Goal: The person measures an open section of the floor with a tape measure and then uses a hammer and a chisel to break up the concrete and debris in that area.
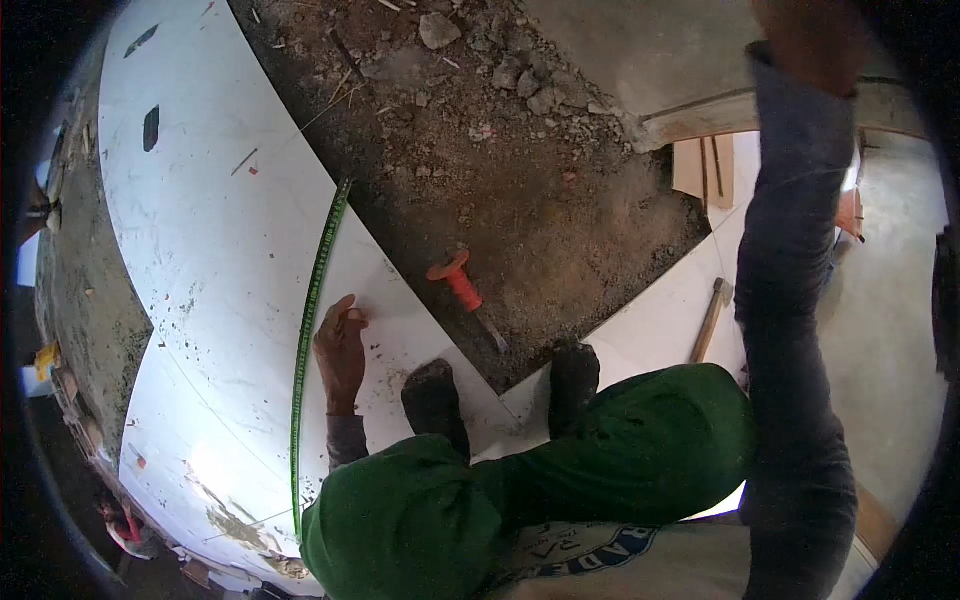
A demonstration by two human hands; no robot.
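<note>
Your left hand [342, 350], toward 8 o'clock, has its fingers loosely curled, apparently around nothing, just beside the green measuring tape [312, 292] at 9 o'clock. Your right hand [815, 40], at 2 o'clock, is too blurred to tell its grip. White tiles [220, 240] already lie at 9 and 3 o'clock; the dirt [560, 200] at 12 o'clock is bare, so the covering seems only part done.

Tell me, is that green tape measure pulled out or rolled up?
Pulled out: the green tape measure runs as a long strip over the white tiles, beside the left hand. Whether any remains rolled, I cannot tell.
</note>
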